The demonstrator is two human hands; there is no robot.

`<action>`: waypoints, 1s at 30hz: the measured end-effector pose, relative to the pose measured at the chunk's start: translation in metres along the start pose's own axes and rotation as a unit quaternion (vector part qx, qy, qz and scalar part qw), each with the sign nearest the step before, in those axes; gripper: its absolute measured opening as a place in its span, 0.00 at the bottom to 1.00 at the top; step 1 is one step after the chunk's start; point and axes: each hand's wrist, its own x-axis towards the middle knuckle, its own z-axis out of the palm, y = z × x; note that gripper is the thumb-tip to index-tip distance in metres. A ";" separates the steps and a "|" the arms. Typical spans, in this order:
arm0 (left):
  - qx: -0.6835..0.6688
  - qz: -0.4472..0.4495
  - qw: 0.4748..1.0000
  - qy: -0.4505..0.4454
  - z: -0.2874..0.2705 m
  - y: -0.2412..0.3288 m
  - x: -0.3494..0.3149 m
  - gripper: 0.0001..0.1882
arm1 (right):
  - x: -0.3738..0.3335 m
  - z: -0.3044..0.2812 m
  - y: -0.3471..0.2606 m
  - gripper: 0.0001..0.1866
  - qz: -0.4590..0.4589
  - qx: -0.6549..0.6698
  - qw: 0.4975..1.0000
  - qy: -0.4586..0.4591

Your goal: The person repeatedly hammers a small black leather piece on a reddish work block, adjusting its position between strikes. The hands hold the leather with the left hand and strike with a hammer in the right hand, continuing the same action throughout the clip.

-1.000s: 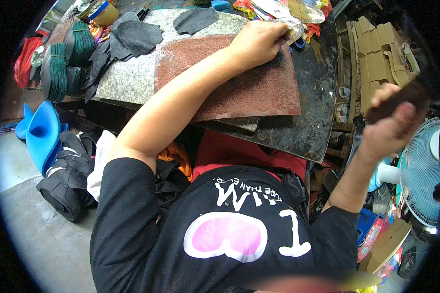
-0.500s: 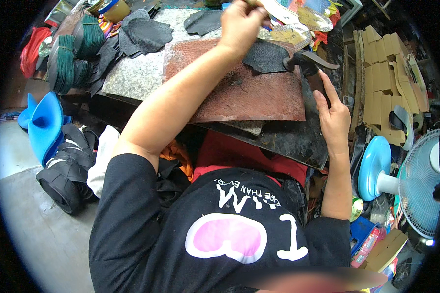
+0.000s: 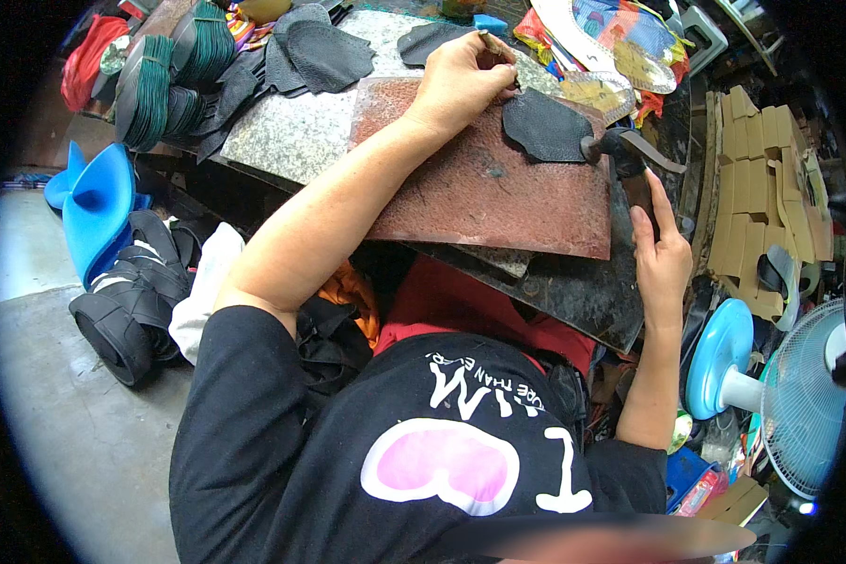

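Note:
A black textured leather piece [image 3: 547,128] lies flat on a worn reddish-brown board [image 3: 498,202] on the worktable. At its right edge is the head of a hammer, whose dark handle [image 3: 637,191] runs down into my right hand [image 3: 665,263]. The thumb and fingers there are closed around the handle, with the index finger stretched along it. My left hand [image 3: 462,83] is just left of the leather piece, above the board's far edge. Its fingers are curled around a short, brownish, stick-like tool [image 3: 490,47]; the exact kind is unclear.
More black leather pieces [image 3: 321,52] lie at the far left, beside green cord bundles [image 3: 147,94]. Pale sole-shaped pieces [image 3: 573,33] and colourful wrapping sit at the far right. Cardboard boxes [image 3: 761,179] are stacked on the right, with a blue-white fan [image 3: 808,399] nearer me.
The whole view has shifted, so the table appears lower and further right. My left hand has moved slightly left relative to the leather piece. The hammer stays by the leather's right edge.

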 end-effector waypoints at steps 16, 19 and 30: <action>0.032 0.011 0.999 0.035 -0.002 -0.009 0.002 0.07 | 0.001 0.008 0.017 0.22 0.018 0.081 0.996 0.016; 0.013 -0.018 0.999 0.029 -0.001 -0.008 0.001 0.06 | 0.005 0.013 0.031 0.22 -0.027 0.062 0.993 0.100; 0.039 -0.009 0.998 0.043 0.004 -0.004 -0.002 0.06 | 0.009 0.010 0.062 0.25 -0.049 -0.123 0.983 0.128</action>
